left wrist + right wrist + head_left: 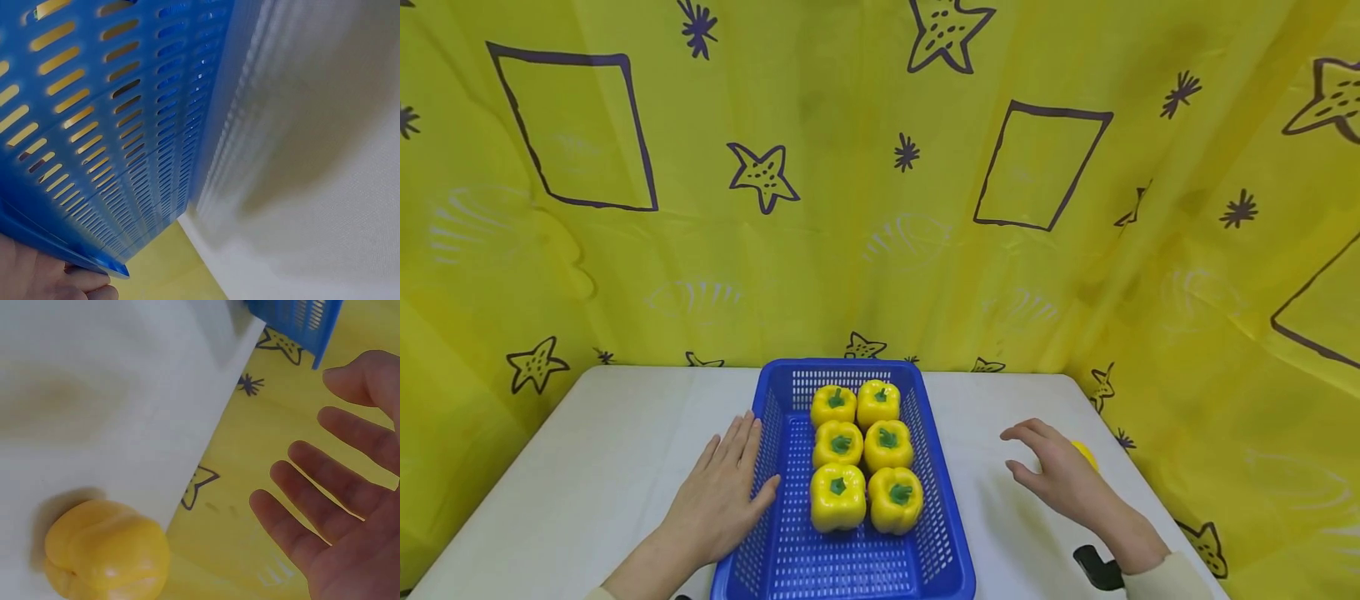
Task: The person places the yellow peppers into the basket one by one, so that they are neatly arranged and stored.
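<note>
A blue perforated basket (951, 517) stands on the white table, with several yellow bell peppers (840, 497) in two columns, green stems up, toward its right side. My left hand (718, 492) lies along the basket's left rim, its fingers straight and resting on the edge. From below, the left wrist view has the fingers (47, 275) touching the rim of the slotted basket wall (119, 119). To the right of the basket, my right hand (1060, 471) is held over the table with loosely bent fingers and nothing in them. Another yellow bell pepper (106, 553), mostly hidden behind that hand in the head view, sits on the table.
The white table (647, 417) extends to both sides of the basket. Yellow curtains (835, 275) with dark star drawings hang behind it and along both sides. A small black object (1097, 568) shows beside my right wrist.
</note>
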{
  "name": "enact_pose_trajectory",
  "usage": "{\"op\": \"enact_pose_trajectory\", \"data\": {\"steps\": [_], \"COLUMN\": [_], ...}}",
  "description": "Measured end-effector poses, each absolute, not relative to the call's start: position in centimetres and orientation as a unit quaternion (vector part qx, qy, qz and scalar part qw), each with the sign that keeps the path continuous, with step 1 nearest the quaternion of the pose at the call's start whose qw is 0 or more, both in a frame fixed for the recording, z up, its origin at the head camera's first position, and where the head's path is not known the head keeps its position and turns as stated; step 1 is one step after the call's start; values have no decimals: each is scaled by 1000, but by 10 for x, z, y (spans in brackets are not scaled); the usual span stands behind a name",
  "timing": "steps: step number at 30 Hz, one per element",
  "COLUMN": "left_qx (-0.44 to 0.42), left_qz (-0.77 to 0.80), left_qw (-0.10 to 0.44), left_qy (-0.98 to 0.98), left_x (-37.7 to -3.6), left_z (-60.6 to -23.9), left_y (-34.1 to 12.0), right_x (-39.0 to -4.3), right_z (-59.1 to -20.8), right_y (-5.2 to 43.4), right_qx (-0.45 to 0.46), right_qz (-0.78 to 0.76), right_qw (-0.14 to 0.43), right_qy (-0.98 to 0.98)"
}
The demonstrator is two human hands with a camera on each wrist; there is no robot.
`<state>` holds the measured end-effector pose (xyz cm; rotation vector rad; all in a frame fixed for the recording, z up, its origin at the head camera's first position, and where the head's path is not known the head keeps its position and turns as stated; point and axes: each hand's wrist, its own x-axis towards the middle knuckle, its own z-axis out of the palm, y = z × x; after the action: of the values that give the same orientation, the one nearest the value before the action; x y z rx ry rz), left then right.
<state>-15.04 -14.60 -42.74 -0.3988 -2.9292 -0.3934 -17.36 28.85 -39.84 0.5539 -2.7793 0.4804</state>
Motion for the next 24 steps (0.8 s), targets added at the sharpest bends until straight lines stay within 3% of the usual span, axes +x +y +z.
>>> {"op": "enact_pose_trajectory", "data": {"steps": [12,24], "left_qx": [-133,-132], "left_qz": [-130,-132], "left_qw": [80,75], "left_qy": [-979,-980], "left_x": [-150,-150], "left_z": [-426,-425], "left_y": [-145,-146], "right_x": [-177,-180], "right_z": [-405,-413], "right_y": [304,321], "right_qx": [143,119], "right_qz": [168,157], "right_qw": [113,136], "right_qy": [-969,-971]}}
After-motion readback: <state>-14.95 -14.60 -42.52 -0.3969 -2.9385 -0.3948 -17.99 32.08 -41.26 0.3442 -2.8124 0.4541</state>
